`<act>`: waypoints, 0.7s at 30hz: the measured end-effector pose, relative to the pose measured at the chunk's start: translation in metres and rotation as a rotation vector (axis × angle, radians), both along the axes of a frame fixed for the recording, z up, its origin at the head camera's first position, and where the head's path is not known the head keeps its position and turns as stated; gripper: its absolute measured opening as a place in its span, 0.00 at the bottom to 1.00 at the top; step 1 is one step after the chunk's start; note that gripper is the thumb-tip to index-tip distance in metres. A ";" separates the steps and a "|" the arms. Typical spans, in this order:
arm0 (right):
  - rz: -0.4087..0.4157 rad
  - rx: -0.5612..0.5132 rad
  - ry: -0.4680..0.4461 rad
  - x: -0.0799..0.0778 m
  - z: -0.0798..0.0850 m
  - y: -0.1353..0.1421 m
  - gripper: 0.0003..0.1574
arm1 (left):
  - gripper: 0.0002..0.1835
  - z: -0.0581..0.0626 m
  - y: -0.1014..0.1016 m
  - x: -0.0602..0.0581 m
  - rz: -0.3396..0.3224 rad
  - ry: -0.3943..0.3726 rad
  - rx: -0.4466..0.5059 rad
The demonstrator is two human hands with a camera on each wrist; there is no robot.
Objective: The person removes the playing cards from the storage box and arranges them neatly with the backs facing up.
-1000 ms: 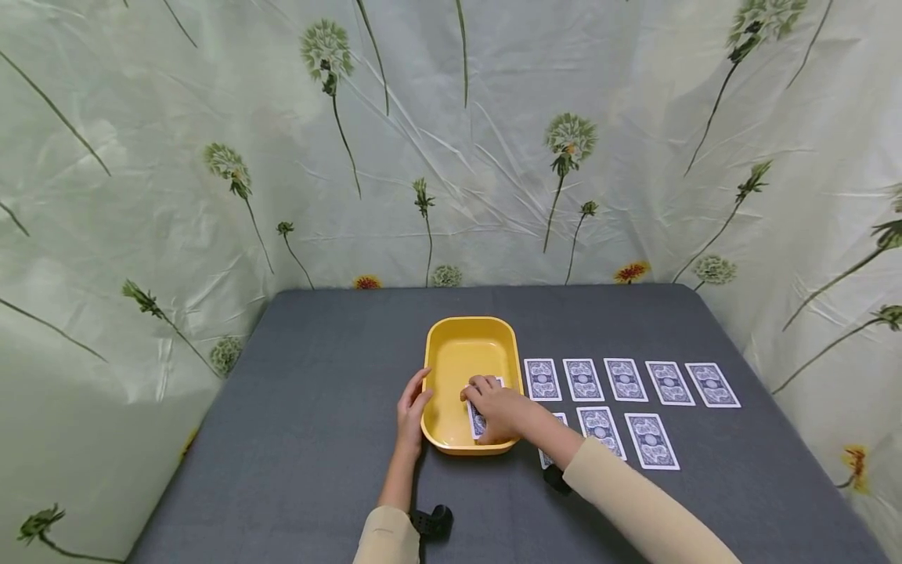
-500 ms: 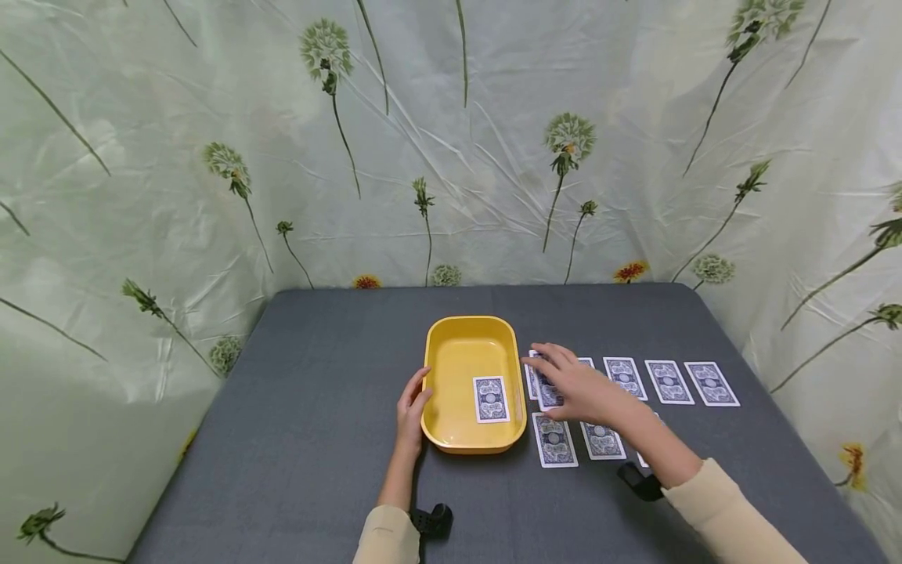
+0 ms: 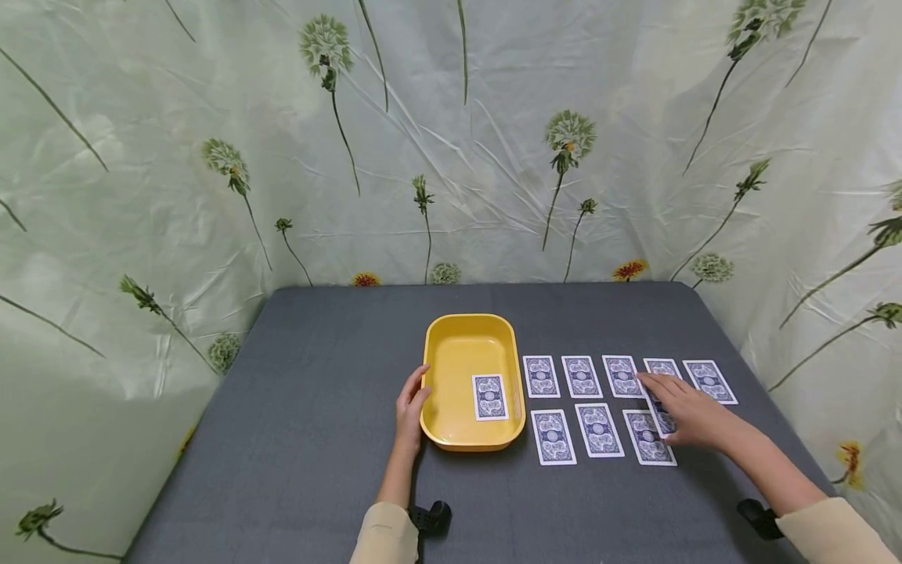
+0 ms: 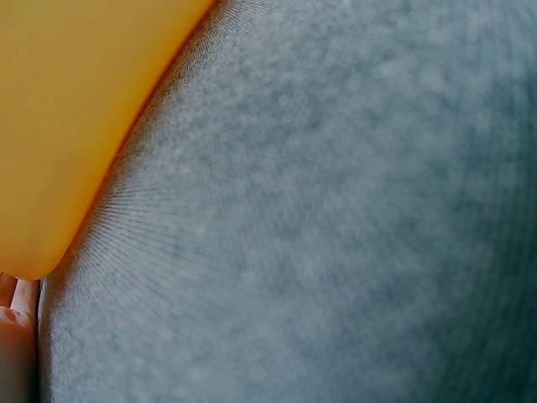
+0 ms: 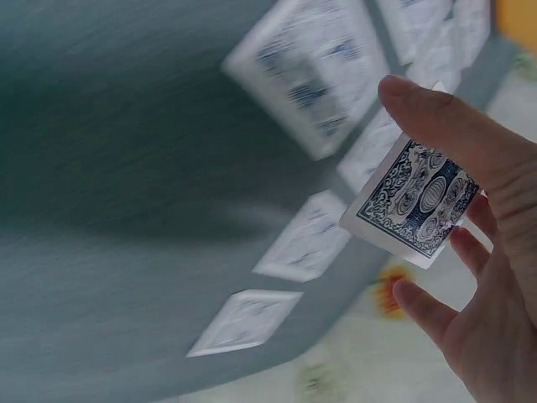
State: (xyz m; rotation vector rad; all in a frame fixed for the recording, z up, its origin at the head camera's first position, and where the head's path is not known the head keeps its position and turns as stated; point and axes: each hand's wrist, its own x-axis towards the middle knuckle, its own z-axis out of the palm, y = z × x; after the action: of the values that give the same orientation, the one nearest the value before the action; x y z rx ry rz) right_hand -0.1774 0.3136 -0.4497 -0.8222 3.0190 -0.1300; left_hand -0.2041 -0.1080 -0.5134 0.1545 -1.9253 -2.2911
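My right hand [image 3: 694, 413] holds a blue-backed playing card [image 5: 415, 201] between thumb and fingers. In the head view it hovers over the right part of the lower row and partly covers its rightmost card [image 3: 648, 445]. My left hand [image 3: 409, 411] grips the left rim of a yellow tray [image 3: 438, 427], with thumb and index tip at the edge. Face down in the tray lies a playing card [image 3: 489, 397]; whether others lie beneath it cannot be told. The left wrist view shows only a few fingers [image 4: 18, 306] below the tray's side.
Right of the tray, face-down cards lie in two rows. The upper row has several, such as a card [image 3: 541, 377] nearest the tray; the lower row has three, starting with a card [image 3: 553, 437]. A dark grey cloth [image 3: 317, 376] covers the table, before a flowered curtain [image 3: 486, 157].
My right hand has left the tray with a card and swept right across the rows. The left hand has stayed at the tray's rim.
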 end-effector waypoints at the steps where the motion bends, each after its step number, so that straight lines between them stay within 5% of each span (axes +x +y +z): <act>1: -0.007 0.001 -0.007 0.001 -0.005 0.007 0.59 | 0.21 0.000 0.000 0.000 0.000 0.000 -0.001; 11: -0.087 0.012 -0.221 -0.002 -0.034 0.043 0.55 | 0.21 0.000 0.000 0.001 -0.002 0.000 -0.016; 21: -0.040 0.074 -0.268 0.001 -0.038 0.050 0.65 | 0.20 0.000 0.000 0.000 0.001 -0.003 -0.011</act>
State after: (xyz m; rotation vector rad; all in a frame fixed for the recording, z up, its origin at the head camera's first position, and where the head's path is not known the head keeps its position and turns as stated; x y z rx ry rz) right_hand -0.1766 0.3635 -0.4873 -0.6782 2.7715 -0.1177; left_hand -0.2042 -0.1077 -0.5138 0.1573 -1.9391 -2.2804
